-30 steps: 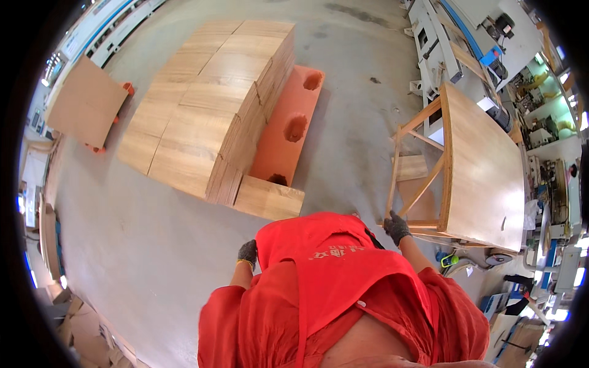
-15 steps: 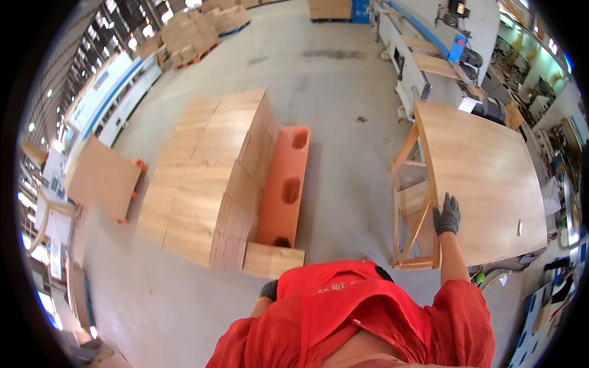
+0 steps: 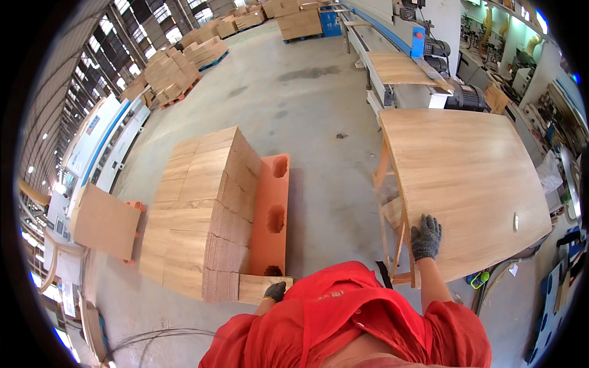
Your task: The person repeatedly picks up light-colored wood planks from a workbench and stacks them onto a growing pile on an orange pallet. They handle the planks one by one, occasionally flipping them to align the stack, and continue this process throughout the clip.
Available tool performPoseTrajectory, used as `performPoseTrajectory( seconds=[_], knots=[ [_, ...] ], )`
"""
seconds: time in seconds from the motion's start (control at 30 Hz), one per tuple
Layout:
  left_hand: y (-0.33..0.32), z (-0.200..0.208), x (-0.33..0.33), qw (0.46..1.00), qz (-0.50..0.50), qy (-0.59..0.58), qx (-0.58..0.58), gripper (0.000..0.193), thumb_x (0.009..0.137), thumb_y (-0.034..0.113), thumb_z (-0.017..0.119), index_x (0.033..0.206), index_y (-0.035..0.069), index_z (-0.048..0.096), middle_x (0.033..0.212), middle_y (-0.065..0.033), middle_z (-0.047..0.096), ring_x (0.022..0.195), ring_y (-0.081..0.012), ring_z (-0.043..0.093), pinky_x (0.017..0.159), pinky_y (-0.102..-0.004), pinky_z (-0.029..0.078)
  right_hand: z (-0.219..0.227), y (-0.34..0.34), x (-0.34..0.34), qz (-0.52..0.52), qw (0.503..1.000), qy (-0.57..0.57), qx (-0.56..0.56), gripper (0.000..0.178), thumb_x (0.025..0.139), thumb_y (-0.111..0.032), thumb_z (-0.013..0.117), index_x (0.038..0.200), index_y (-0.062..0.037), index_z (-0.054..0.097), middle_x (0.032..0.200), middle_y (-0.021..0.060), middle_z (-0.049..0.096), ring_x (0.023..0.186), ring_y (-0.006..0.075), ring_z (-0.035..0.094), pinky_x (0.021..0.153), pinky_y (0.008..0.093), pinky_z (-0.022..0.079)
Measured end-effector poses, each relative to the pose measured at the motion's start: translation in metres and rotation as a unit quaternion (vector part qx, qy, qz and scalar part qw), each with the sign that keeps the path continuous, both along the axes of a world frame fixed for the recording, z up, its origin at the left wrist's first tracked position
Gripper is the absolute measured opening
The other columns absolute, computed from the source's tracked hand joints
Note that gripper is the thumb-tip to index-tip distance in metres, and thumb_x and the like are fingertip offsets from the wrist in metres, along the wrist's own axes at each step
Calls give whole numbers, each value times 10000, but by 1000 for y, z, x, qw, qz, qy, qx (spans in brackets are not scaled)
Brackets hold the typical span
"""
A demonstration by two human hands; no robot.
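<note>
My right hand (image 3: 426, 238), in a grey knit glove, lies flat with fingers spread on a wood-grain tabletop (image 3: 466, 178), close to its left edge. My left hand (image 3: 275, 292), in a dark glove, is at the right end of a low stack of wood-grain boards (image 3: 250, 287). Its fingers are small in view and partly hidden, so their grip is unclear. That low stack adjoins the near end of a tall block of stacked boards (image 3: 190, 202), which sits on an orange pallet (image 3: 269, 193) with round holes. A small pale object (image 3: 516, 221) lies on the tabletop.
Beyond the table stands a long machine (image 3: 392, 67) with a blue rail and motors. Left of the board block is a brown panel (image 3: 104, 221) on orange supports. Stacked cartons (image 3: 172, 73) stand far back. Cables (image 3: 165, 333) run across the floor at lower left.
The view has shifted, so more of the far hall shows. My left hand has come forward from beside the red apron onto the low boards. My right hand remains on the tabletop near its edge.
</note>
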State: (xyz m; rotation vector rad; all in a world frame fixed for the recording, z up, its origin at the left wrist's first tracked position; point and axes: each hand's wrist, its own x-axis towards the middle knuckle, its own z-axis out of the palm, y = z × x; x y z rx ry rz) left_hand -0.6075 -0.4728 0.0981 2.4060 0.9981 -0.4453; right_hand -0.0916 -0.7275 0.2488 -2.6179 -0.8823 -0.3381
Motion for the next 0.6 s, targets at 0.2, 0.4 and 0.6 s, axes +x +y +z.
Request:
performPoseTrajectory(
  seconds=[0.2,0.4,0.6],
  knots=[
    [1,14,46,999,-28,-36,8,219,827,201,558,1011,85,547,1046,-179,631,999,-385,586,824,-476,475,-1,-2,1,5,1000,-2,23,507,812,-278,612,1261,-55,540,1291,191,526,1230,373,450,1074,489,292],
    [-4,29,42,998,-58,5,25,231,817,204,555,1010,79,543,1044,-192,630,1006,-388,587,830,-483,474,4,-4,-1,16,999,5,27,501,813,-261,604,1266,-55,536,1288,191,527,1230,374,449,1073,500,286],
    [-10,19,21,995,-9,96,-1,211,808,219,568,954,71,531,1021,-203,632,983,-390,596,810,-493,477,8,-4,-2,18,999,22,23,498,811,-245,602,1268,-58,532,1296,181,520,1244,368,433,1079,497,278]
  ],
)
